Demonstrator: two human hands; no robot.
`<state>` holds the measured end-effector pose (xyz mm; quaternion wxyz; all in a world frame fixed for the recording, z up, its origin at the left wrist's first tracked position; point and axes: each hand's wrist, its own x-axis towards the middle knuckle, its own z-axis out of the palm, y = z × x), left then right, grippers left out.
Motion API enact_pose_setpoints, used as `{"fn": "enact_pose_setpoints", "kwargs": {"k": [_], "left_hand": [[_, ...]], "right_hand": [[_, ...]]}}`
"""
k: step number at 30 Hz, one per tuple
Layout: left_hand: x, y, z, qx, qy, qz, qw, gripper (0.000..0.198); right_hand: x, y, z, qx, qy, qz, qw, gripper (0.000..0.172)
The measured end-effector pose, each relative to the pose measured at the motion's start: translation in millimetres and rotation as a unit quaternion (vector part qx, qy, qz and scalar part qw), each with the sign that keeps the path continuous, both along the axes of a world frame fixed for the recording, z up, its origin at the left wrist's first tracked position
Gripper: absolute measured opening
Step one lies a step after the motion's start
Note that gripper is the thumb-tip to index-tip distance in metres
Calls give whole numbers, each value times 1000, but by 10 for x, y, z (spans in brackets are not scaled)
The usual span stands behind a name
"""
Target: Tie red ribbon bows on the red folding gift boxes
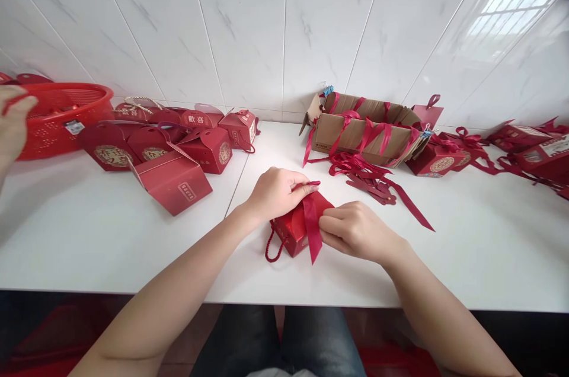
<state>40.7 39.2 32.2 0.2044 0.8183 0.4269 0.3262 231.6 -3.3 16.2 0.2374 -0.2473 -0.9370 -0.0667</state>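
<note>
**Small red box (293,226) under two hands, in front of the cardboard carton (353,139)**

From my distant seat I saw a white table (249,279), smooth and faintly shiny, with a thin seam crossing it left of the carton. Grey-veined white tiles (249,21) rose behind the carton, and high to its right a barred patch of light (511,15) gleamed on them (a reflected window, by its look).

The small red box sat on the table in front of the carton, slightly to its left. The left hand (280,193) bent over its top, thumb and fingertips pinched together on a crimson ribbon (313,229) whose cut end hung down. The right hand (355,229) was mostly curled, fingertips at the box's right side; I could not tell whether it gripped anything.

Loose ribbons (355,163) lay heaped just in front of the carton. Left of it clustered lettered boxes (173,178); farther left stood a red basket (48,140), another person's hand (13,122) beside it (blurred). Ribboned boxes (424,162) lined the carton's right.
</note>
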Motion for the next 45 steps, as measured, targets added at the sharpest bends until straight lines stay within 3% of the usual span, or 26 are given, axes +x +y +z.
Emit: {"fn": "enact_pose_setpoints", "kwargs": {"k": [4,8,12,17,20,22,26,28,35,41,45], "left_hand": [[3,-2,-7,-13,-7,-9,1000,46],[-77,-25,19,-87,-74,-19,993,34],[-213,-35,20,-183,-142,-64,971,23],[-302,-31,2,-185,-148,-121,964,23],[-308,-39,2,-162,-129,-123,971,24],[-306,-45,-3,-156,-122,-118,973,26],[-300,-49,-20,-143,-110,-116,977,27],[-300,-53,-17,-130,-106,-122,978,23],[-282,-75,16,-118,-101,-159,975,10],[-163,-75,-85,-126,-164,-48,977,17],[-121,-69,-119,-86,-137,26,987,15]], "right_hand": [[30,5,30,-34,15,27,999,30],[167,96,64,-128,130,63,981,23],[205,179,57,-71,231,16,970,10],[-36,189,89,-55,193,4,980,37],[-170,226,155,-98,184,-11,978,16],[-212,281,188,-122,230,-46,964,7],[-205,399,173,-193,349,-160,903,20],[-176,428,132,-244,360,-171,884,25],[7,375,24,-322,305,-28,896,18],[5,285,-15,-229,296,-10,927,12],[-24,246,-27,-176,269,57,945,8]]}}
